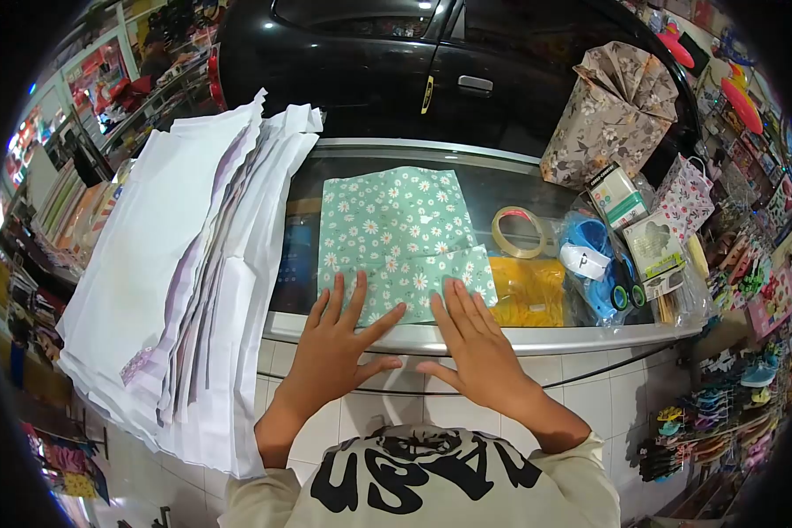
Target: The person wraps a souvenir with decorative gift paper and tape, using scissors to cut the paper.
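Note:
A green sheet with white daisies lies on the glass-topped counter, its lower part folded over in a flap. My left hand rests at the sheet's lower left edge, fingers spread. At the lower right edge, my right hand lies flat with its fingers on the flap and its thumb apart. Neither hand grips anything. Just right of the sheet are a roll of clear tape and a yellow plastic-wrapped packet.
White paper sheets are stacked at left, overhanging the counter. At right lie blue tape, scissors, small boxes and a floral paper bag. A black car stands behind; a rack of goods is at far right.

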{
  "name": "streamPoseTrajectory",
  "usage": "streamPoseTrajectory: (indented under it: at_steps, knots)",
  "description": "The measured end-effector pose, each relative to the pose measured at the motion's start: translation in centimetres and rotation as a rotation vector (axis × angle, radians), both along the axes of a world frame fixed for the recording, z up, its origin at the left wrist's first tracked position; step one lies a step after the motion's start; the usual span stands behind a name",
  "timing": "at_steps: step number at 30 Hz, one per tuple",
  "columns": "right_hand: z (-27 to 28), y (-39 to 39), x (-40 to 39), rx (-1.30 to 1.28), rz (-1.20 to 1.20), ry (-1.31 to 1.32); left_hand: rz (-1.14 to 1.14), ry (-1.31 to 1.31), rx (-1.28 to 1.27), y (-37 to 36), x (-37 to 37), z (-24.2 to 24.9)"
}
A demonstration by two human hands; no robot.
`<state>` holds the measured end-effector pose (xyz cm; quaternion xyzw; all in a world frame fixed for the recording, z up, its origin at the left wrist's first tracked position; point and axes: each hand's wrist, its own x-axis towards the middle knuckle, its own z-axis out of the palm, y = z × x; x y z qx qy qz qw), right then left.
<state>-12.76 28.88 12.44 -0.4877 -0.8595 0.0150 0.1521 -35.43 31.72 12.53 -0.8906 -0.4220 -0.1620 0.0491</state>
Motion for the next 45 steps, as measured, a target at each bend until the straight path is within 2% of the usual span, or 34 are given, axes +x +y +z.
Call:
streamPoseTrajectory:
  at_steps: [4,7,8,11,12,15,19,20,26,32,35,36,39,42,45]
  knots:
    - [-0.1,0.1,0.6,-0.039,0.015,0.077,0.007,0.005,-0.029,-0.1,0.1,0.0]
    - [0.8,1.0,2.1,-0.095,0.117,0.081,0.017,0.004,-0.051,-0.4,0.3,0.0]
    - [1.5,1.1,2.6,-0.073,0.158,0.179,0.02,0.003,-0.055,-0.4,0.3,0.0]
    - [2.6,0.0,4.3,0.102,-0.017,0.406,0.031,0.006,-0.032,-0.4,0.4,-0.3]
    - [2.3,0.2,4.8,0.246,-0.089,0.487,0.032,-0.012,-0.04,-0.4,0.4,-0.3]
    - [2.2,1.1,6.0,-0.083,-0.234,0.717,0.045,-0.021,-0.055,-0.6,0.5,-0.3]
    - [0.7,3.3,6.8,-0.171,-0.191,0.823,0.067,-0.005,-0.039,-0.7,0.6,-0.4]
    - [0.4,3.6,6.6,-0.132,-0.116,0.907,0.068,-0.02,-0.037,-0.7,0.6,-0.4]
    - [-0.1,4.1,7.6,-0.286,-0.077,0.903,0.087,-0.053,-0.053,-0.9,0.7,-0.3]
    - [1.6,2.9,7.2,-0.395,-0.186,0.809,0.108,-0.042,-0.072,-0.9,0.6,-0.4]
    - [1.9,1.9,4.9,0.188,-0.198,0.369,0.092,-0.016,-0.078,-0.9,0.6,-0.1]
    - [3.0,1.3,4.0,0.132,-0.254,0.32,0.093,-0.004,-0.084,-0.9,0.6,0.1]
    - [3.6,1.0,1.0,0.088,-0.038,0.273,0.087,0.02,-0.101,-1.0,0.6,0.4]
    - [2.0,1.3,-1.1,0.116,-0.032,0.01,0.074,0.023,-0.096,-1.1,0.5,0.4]
    - [0.0,1.9,-0.3,0.035,-0.016,-0.03,0.06,0.005,-0.113,-1.1,0.4,0.6]
